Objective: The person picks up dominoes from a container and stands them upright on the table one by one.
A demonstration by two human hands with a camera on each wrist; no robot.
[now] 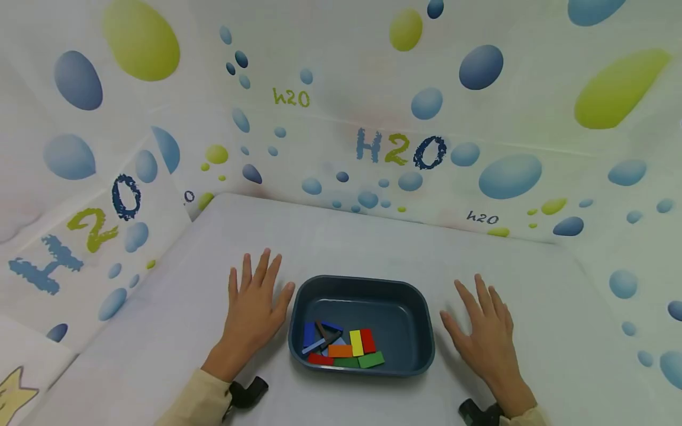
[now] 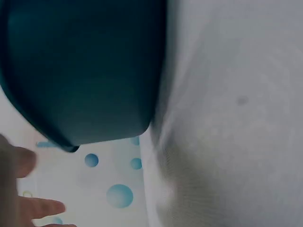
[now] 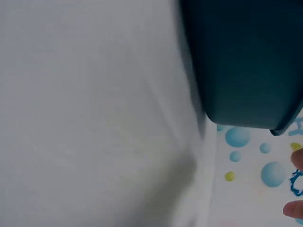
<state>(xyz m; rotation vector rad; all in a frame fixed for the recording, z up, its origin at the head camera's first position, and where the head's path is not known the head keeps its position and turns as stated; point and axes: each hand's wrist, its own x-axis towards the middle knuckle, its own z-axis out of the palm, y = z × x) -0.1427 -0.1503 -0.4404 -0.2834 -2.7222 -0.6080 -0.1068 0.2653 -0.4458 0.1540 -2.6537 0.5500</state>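
Note:
A dark blue-grey plastic tub (image 1: 405, 331) stands between my two hands. Small flat blocks lie heaped in its near left part, among them a yellow block (image 1: 356, 343), an orange block (image 1: 340, 351), a green block (image 1: 371, 360) and a blue block (image 1: 309, 334). My left hand (image 1: 256, 316) is beside the tub's left wall, fingers spread, holding nothing; whether the thumb touches the rim I cannot tell. To the right, my right hand (image 1: 485, 337) has its fingers extended, apart from the tub. Both wrist views show the tub's outer wall (image 2: 85, 71) and only some fingertips (image 3: 294, 209).
White cloth (image 1: 341, 236) covers the table. Behind it and at the left hang white sheets (image 1: 330, 53) printed with blue and green drops and H2O lettering. A black wrist camera (image 1: 249, 393) sits on the left wrist, another black camera (image 1: 479, 413) on the right.

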